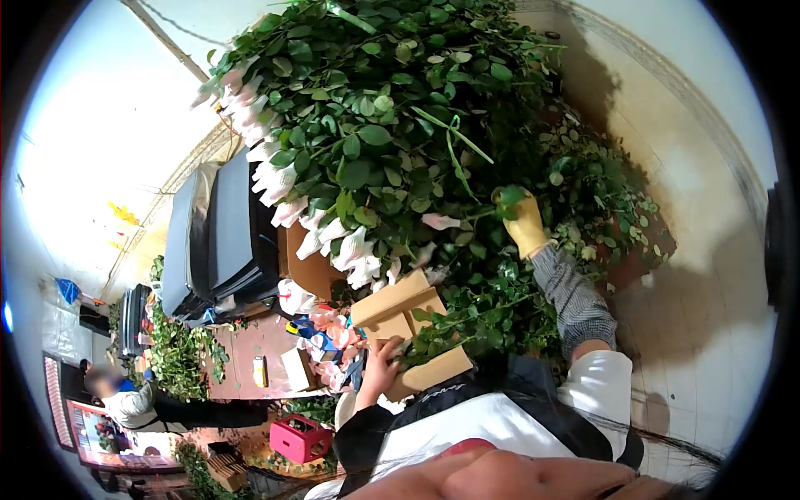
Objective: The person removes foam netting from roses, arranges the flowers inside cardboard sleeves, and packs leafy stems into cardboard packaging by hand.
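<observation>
My right hand (523, 223), in a yellow glove, closes round the leafy stem of a rose. The rose's pale pink bud (440, 222) points left, away from the glove. My bare left hand (381, 364) grips the edge of a folded piece of cardboard (403, 308), its fingers bent over it. Leafy rose stems (492, 308) lie beside and partly over the cardboard. Just beyond my hands rises a big heap of green-leaved roses (375, 142), many of their heads (275, 182) wrapped in white netting and facing left.
Stacked dark panels (229, 229) stand left of the heap. A pink stool (300, 438) is on the leaf-strewn floor. Another person (133, 407) is at the far left near more greenery (179, 354). A pale wall (692, 233) runs along the right.
</observation>
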`<state>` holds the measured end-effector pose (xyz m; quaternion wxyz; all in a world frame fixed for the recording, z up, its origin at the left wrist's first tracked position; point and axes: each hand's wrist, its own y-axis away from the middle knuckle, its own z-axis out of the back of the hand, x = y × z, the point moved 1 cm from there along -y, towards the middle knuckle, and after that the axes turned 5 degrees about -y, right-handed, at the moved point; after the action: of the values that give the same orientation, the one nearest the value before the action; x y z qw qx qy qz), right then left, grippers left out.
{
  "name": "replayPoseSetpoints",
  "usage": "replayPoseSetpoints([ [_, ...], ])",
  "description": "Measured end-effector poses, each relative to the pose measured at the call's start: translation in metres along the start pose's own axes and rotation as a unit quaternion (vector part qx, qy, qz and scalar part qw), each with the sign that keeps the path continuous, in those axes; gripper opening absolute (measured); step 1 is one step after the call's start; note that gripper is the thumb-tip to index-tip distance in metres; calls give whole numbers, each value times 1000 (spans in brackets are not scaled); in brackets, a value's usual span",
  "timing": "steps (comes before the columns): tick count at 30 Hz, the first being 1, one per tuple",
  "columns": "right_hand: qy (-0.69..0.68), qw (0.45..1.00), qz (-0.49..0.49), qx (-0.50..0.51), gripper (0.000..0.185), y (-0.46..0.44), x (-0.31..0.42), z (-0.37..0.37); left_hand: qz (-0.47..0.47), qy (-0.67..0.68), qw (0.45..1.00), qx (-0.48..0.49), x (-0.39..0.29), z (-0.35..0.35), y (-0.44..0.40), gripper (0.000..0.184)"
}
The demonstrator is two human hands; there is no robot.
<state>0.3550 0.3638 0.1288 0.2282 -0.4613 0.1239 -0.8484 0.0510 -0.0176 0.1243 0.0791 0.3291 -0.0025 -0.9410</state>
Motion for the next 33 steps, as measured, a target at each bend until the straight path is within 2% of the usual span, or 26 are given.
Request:
replayPoseSetpoints([
  [1, -29, 999, -7, -32, 15, 1, -11, -10, 6, 13, 1000, 4, 3, -4, -1, 58],
  [3, 167, 978, 20, 120, 29, 23, -43, -39, 15, 27, 999, 17, 7, -5, -2, 60],
  [4, 485, 818, 92, 294, 51, 45, -28, -45, 15, 39, 999, 9, 8, -5, -2, 60],
  [5, 420, 842, 32, 338, 67, 58, -34, -56, 15, 52, 999, 4, 8, -6, 0, 60],
  [7, 390, 883, 98, 242, 64, 76, -49, -59, 26, 45, 999, 7, -7, 1, 0, 59],
  [8, 402, 868, 128, 262, 60, 68, -31, -41, 25, 36, 999, 4, -6, -1, -1, 58],
  [9, 355, 878, 112, 302, 53, 52, -17, -26, 24, 28, 999, 0, -4, -2, -1, 58],
  [11, 250, 880, -27, 404, 47, 10, 18, -6, 25, 30, 999, 6, -4, -2, -2, 57],
  [12, 169, 939, 38, 297, 43, 0, 44, 4, 19, 21, 1000, 6, -3, -2, -2, 56],
  [13, 86, 974, 103, 180, 40, -10, 68, 12, 13, 12, 1000, 6, -2, -1, -3, 55],
  [15, -25, 976, 203, 73, 35, -39, 102, 9, 18, 14, 1000, 13, 0, -1, -3, 54],
  [16, -27, 976, 202, 72, 35, -51, 108, 3, 22, 21, 999, 16, 1, -2, -4, 52],
  [18, 139, 943, 290, -81, 35, -67, 109, -14, 11, 14, 1000, 16, -5, 1, -4, 51],
  [19, 238, 945, 215, -64, 34, -70, 86, -48, 12, 10, 1000, 16, -7, 3, -3, 51],
  [21, 339, 917, 194, -81, 27, -71, 96, -63, 18, 19, 999, 21, -11, 5, -3, 51],
  [22, 339, 916, 196, -85, 27, -72, 99, -66, 11, 3, 1000, 19, -7, 3, -3, 53],
  [23, 334, 924, 176, -51, 24, -74, 103, -68, 29, 51, 998, 14, -5, 0, -4, 53],
  [25, 331, 930, 162, -6, 20, -73, 104, -67, 12, 19, 1000, 2, 0, -2, -2, 54],
  [27, 268, 927, 257, 62, 14, -68, 102, -47, 18, 4, 1000, 0, -3, -1, -1, 55],
  [29, 256, 903, 337, 67, 14, -48, 102, -37, 13, 58, 998, 4, -3, -1, -2, 54],
  [32, 150, 914, 369, 71, 14, -12, 147, -8, -26, 26, 999, -14, -3, 0, -3, 53],
  [33, 148, 914, 370, 79, 14, 0, 156, -4, 8, 51, 998, 20, -3, 3, -2, 52],
])
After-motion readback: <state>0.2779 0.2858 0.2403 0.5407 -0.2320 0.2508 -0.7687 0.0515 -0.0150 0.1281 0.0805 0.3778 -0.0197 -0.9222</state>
